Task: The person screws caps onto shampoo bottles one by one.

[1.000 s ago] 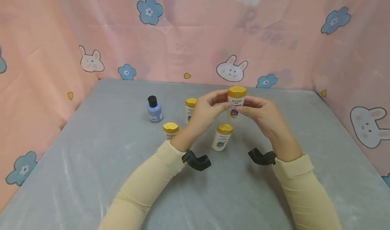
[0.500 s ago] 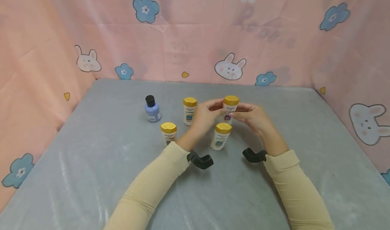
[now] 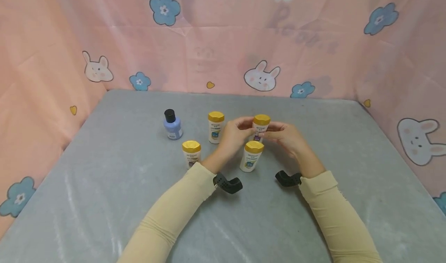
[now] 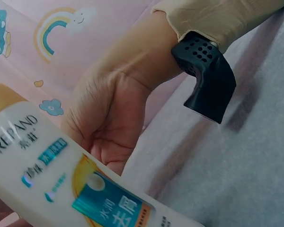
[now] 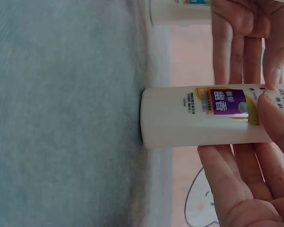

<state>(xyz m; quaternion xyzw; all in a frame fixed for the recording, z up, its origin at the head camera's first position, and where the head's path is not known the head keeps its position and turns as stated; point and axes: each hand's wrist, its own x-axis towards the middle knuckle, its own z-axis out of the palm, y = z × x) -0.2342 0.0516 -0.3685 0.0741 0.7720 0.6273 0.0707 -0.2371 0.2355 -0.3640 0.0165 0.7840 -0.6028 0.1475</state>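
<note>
Between my two hands a white shampoo bottle with a gold cap and purple label stands upright. In the right wrist view the base of this bottle meets the table. My left hand pinches it from the left, thumb in front. From the other side my right hand holds it, fingers behind and thumb across the front. A similar bottle with a teal label stands just nearer to me, between the wrists. A teal-labelled bottle covers the left fingers in the left wrist view.
Left of the left hand stands another teal-labelled white bottle. A gold-capped bottle is partly behind the left forearm. Farther left is a blue bottle with a black cap. Pink patterned cloth hangs behind the grey table.
Both hands have lowered the purple-labelled bottle to the table, bringing it slightly left and closer to the front bottle. Their hold on it stays. The other bottles have not moved.
</note>
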